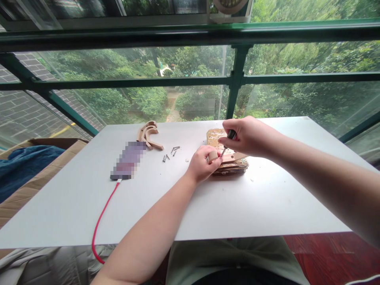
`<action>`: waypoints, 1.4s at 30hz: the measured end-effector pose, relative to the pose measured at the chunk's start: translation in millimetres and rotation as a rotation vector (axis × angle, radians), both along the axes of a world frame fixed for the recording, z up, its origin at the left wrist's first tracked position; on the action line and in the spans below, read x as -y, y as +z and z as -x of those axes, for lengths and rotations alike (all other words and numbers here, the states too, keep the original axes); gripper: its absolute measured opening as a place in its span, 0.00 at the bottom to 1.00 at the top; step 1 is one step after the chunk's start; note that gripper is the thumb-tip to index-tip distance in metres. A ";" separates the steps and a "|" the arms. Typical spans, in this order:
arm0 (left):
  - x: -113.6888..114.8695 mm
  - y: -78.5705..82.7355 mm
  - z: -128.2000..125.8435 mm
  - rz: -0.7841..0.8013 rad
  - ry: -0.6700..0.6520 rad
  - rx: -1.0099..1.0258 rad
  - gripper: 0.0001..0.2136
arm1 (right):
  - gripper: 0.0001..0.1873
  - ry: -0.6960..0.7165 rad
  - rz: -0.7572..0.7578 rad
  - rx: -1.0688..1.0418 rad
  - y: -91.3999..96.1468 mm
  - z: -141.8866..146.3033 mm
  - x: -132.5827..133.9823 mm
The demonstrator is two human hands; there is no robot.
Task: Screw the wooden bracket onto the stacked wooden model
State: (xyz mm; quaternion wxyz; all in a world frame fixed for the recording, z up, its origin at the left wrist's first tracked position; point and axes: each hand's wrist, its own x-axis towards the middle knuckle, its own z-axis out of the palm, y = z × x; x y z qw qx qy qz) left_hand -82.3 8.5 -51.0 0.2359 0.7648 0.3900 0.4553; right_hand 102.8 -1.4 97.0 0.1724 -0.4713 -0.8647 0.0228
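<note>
My right hand (247, 136) is closed round the dark handle of a screwdriver (232, 134), its thin shaft slanting down to the left. The tip meets a pale wooden piece (233, 157) with a hole in it, close to my left fingertips. My left hand (204, 163) grips the rounded end of this piece, fingers wrapped about it. Under the wood lies a worn stack of layered board (229, 171), its top flaking. Whether a screw sits under the tip is hidden by my fingers.
Several curved wooden pieces (150, 134) lie at the table's back left. Several screws (170, 154) are scattered nearer the middle. A phone (128, 161) with a red cable (102, 217) rests on the white table (142, 209). A cardboard box (44, 174) with blue cloth stands left.
</note>
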 end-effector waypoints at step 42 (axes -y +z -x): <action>0.1 -0.7 -6.6 0.077 0.074 0.026 0.07 | 0.12 0.159 0.179 0.097 21.4 5.6 -3.4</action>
